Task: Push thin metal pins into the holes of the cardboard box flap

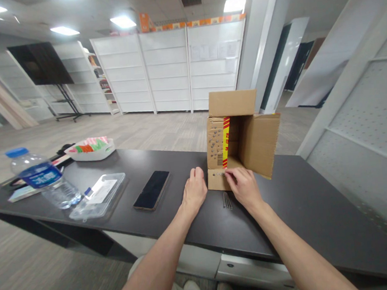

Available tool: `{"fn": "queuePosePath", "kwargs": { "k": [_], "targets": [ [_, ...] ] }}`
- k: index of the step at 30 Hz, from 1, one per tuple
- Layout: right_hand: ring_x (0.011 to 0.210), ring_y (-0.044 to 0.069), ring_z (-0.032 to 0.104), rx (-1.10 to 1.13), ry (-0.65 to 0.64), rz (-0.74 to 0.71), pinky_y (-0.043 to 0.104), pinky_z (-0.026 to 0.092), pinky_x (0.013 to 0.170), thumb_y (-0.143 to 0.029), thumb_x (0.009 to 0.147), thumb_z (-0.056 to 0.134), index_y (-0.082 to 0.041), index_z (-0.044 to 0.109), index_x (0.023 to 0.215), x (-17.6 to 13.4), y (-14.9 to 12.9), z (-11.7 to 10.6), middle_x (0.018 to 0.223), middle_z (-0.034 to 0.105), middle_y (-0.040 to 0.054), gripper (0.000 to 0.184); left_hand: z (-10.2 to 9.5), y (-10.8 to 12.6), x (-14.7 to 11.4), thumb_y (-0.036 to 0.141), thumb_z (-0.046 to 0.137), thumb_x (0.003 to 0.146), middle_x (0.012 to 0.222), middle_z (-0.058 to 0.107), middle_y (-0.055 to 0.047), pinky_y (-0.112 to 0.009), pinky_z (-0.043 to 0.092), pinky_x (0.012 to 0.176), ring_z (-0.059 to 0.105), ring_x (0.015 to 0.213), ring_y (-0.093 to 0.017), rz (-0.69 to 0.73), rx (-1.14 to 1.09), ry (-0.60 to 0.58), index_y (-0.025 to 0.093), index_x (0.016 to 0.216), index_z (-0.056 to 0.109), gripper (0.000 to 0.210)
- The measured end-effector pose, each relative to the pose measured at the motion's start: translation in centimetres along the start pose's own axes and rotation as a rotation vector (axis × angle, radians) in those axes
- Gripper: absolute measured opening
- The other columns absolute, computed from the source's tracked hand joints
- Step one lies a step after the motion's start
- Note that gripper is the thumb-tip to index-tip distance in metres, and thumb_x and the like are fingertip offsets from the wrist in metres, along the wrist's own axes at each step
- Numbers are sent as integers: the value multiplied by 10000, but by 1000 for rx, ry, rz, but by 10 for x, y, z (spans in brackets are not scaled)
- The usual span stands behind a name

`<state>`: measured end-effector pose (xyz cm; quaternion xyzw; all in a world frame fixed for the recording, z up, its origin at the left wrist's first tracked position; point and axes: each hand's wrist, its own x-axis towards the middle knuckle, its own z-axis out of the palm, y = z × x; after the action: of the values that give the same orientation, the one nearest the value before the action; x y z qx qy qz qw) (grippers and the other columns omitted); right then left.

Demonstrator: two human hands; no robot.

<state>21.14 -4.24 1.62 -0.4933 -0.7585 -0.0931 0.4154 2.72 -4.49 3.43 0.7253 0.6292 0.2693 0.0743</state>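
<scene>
An open cardboard box stands on the dark table, its front full of small round metal heads and its lower flap hanging toward me. A short row of these heads runs across that flap. My right hand is at the flap's right part, thumb and fingers pinched together; whatever they hold is too small to make out. Left of the box, my left hand rests curled on the table, its finger side hidden. Several long thin screws or nails lie side by side just below the flap, between my hands.
To the left lie a black phone and a clear plastic case. A water bottle leans tilted by the case. Behind them sits a white basket with colourful packets. The table's front edge is close to me.
</scene>
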Motion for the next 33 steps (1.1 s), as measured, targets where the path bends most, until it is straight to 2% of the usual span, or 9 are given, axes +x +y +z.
{"fn": "queuePosePath", "kwargs": {
  "k": [13, 27, 33],
  "targets": [
    [899, 234, 584, -122, -26, 48, 375, 323, 821, -255, 987, 466, -222, 656, 920, 0, 1, 3, 889, 694, 57, 204, 1, 0, 0, 150, 333, 974, 1058, 589, -82, -287, 474, 772, 659, 928, -190, -2, 13, 3, 209, 1001, 476, 157],
    [912, 237, 573, -131, -28, 61, 382, 302, 829, -246, 959, 517, -226, 666, 904, -3, -3, 1, 878, 687, 54, 160, 3, -2, 1, 138, 328, 964, 1053, 582, -80, -296, 473, 785, 653, 927, -194, 1, -6, 11, 215, 1006, 478, 174],
    [891, 228, 572, -137, -19, 56, 380, 306, 819, -249, 972, 490, -235, 667, 885, -4, -4, 0, 858, 684, 48, 198, 1, -1, 0, 142, 329, 966, 1048, 584, -79, -298, 474, 790, 653, 934, -197, -1, -11, 10, 214, 995, 475, 166]
  ]
}}
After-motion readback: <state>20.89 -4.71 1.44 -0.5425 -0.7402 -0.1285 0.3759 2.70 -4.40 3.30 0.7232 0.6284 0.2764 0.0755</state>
